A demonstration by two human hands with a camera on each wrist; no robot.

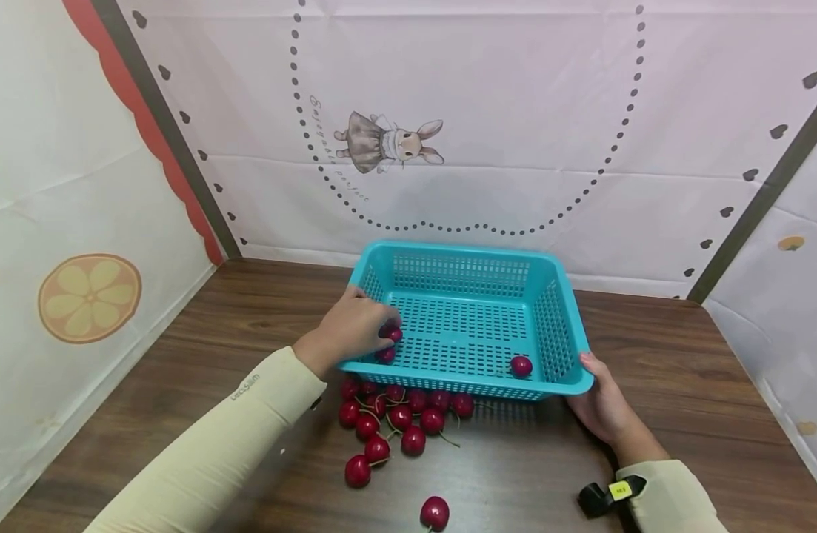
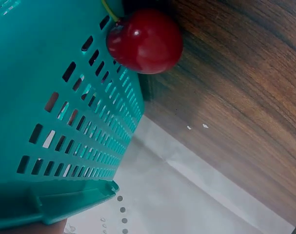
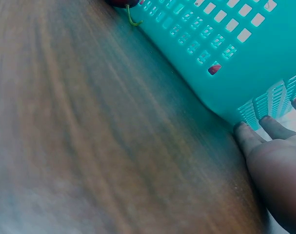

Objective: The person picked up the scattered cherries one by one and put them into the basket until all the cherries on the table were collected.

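Note:
A turquoise plastic basket (image 1: 458,259) with slotted walls stands on the wooden table. My left hand (image 1: 351,329) reaches over its left rim, and a red cherry (image 1: 395,334) shows between the thumb and the curled fingers. Just below the thumb, another cherry (image 1: 384,355) lies in the basket's near left corner. A further cherry (image 1: 521,366) sits inside near the right front. My right hand (image 1: 601,400) holds the basket's near right corner, thumb at the rim. In the right wrist view its fingers (image 3: 277,129) lie against the outer wall.
Several cherries with green stems, such as one nearer cherry (image 1: 358,471), are bunched on the table (image 1: 281,296) before the basket's left front. A lone cherry (image 1: 435,512) lies closer to me. A printed white cloth (image 1: 501,111) hangs behind the basket.

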